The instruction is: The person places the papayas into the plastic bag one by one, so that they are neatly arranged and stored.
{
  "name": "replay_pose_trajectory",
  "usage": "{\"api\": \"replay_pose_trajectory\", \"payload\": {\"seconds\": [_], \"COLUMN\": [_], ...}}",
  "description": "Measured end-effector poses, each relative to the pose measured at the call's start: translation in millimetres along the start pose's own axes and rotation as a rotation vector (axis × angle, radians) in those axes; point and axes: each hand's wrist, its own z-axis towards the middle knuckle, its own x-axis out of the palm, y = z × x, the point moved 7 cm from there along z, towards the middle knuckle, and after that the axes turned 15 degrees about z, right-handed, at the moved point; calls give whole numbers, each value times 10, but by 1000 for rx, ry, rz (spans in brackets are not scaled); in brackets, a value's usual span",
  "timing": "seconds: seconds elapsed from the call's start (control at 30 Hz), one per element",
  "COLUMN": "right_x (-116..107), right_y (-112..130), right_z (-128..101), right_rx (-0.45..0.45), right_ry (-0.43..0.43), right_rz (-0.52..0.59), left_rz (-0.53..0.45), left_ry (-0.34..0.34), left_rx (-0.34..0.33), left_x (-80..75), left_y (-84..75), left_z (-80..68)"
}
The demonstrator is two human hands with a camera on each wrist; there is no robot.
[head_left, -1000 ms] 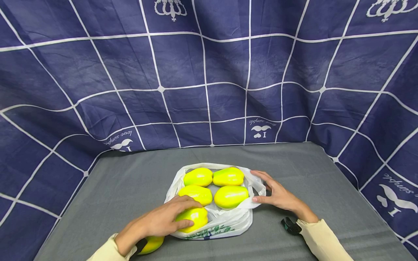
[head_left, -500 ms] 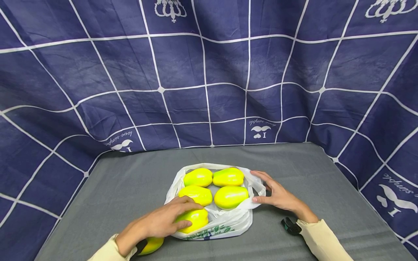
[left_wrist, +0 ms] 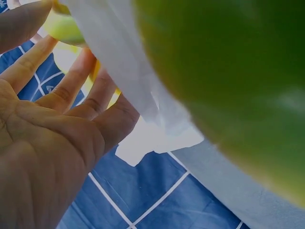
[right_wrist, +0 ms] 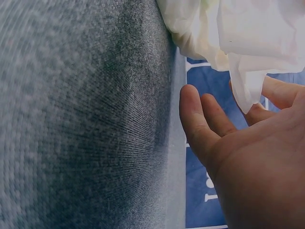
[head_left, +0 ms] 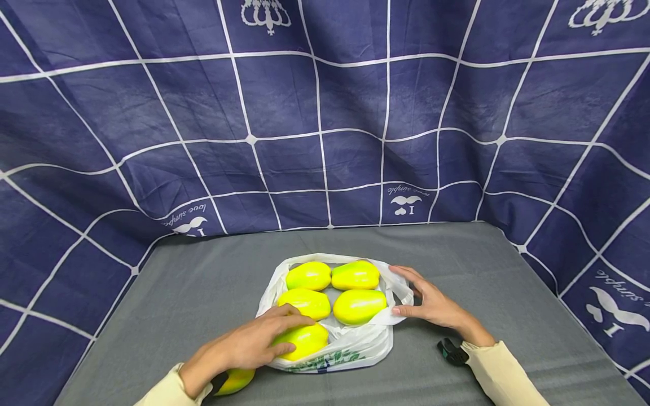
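Observation:
A white plastic bag with a green leaf print lies spread, its mouth facing up. Several glossy yellow-green papayas lie inside. My left hand reaches over the bag's near left rim, its fingers and thumb touching the nearest papaya. In the left wrist view its fingers look fairly straight. Another papaya sits outside the bag, partly hidden under my left wrist. My right hand touches the bag's right edge, thumb and fingers spread apart beside a loose plastic flap.
A grey cloth covers the table. Behind it and at the sides hangs a navy curtain with white grid lines. Each wrist wears a black strap; the right one carries a small dark device.
The nearest papaya has shifted slightly right inside the bag, and my left thumb has drawn back a little along it. My right hand and the bag stay the same.

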Motion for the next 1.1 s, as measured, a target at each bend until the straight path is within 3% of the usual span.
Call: {"api": "replay_pose_trajectory", "payload": {"seconds": [0.8, 1.1], "right_x": [5, -2], "right_y": [-8, 1], "right_z": [-4, -5], "right_rx": [9, 6], "right_ry": [0, -2], "right_rz": [-1, -14], "left_rz": [24, -8], "left_ry": [-37, -3], "left_rx": [31, -16], "left_x": [-27, 7], "left_y": [9, 81], "left_z": [-20, -35]}}
